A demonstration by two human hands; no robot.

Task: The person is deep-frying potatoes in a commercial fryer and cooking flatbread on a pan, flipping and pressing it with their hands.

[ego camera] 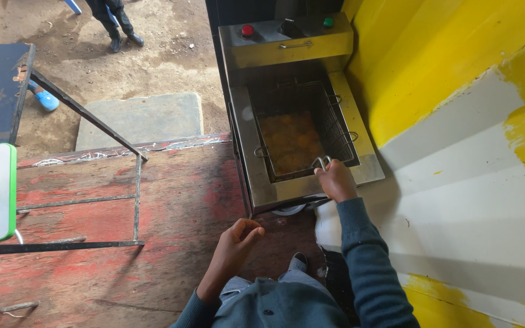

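— Which step was the person on at that moment?

— It looked like the lifting step. The right hand [335, 180] had its fingers [328, 172] closed around the wire handle [321, 161] of the fry basket [302, 130]. The basket sat down inside the steel fryer [299, 109], just beyond the fingertips, with golden pieces of food [290, 143] in the oil within it.

— And the other hand?

— The left hand [236, 243] hung apart, nearer the person's body, its fingers [251, 232] loosely curled and holding nothing. It hovered over the worn red floor [171, 200], well short of the fryer.

— What would the next move have called for?

— Judging by the grip, a steady, level pull upward on the handle so the basket cleared the oil without tipping. The handle was thin, so the fingers needed to stay firm, and the yellow wall [432, 67] stood close on the outer side of the fingers, leaving little room to swing that way.
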